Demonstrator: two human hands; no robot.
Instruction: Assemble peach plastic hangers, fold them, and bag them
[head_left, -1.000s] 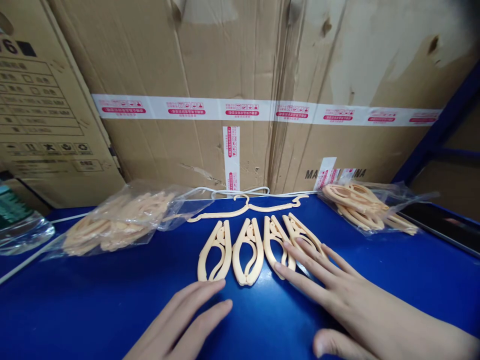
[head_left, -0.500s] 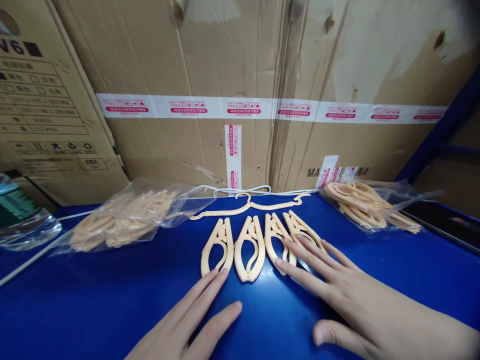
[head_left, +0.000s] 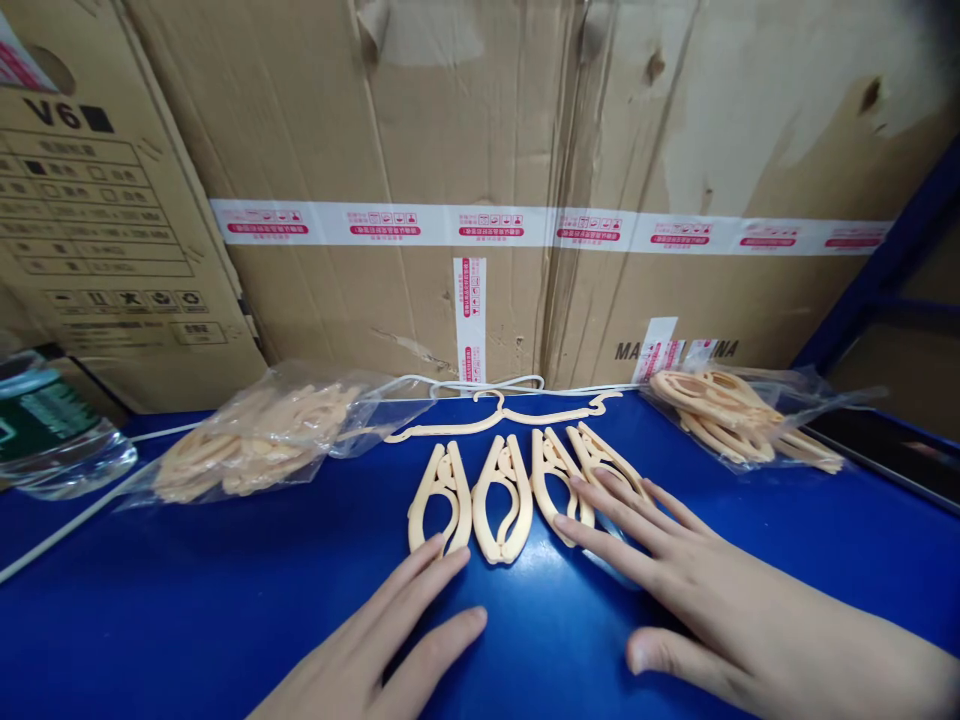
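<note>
Several cream folding hangers lie folded in a row on a blue tabletop [head_left: 187,600]. My left hand [head_left: 390,630] has its fingers stretched out, fingertips at the lower end of the leftmost folded hanger [head_left: 418,510]. Beside that one lies another folded hanger [head_left: 484,510], which neither hand touches. Spread flat, my right hand [head_left: 675,570] rests its fingertips on the third folded hanger [head_left: 541,470] and on the rightmost folded hanger [head_left: 587,445], partly covering both. Behind the row, an unfolded hanger [head_left: 551,415] lies with its arms out to the sides.
Clear bags of folded hangers lie at left [head_left: 255,440] and right [head_left: 720,400]. A water bottle [head_left: 52,420] stands far left; a dark flat device [head_left: 892,455] lies far right. Large cardboard boxes [head_left: 450,120] line the back, with a white cable [head_left: 64,520] along the table.
The view has shifted slightly, moving the left-side things a little rightward. My left index finger has spread slightly from its neighbour. My right hand stays on the hangers.
</note>
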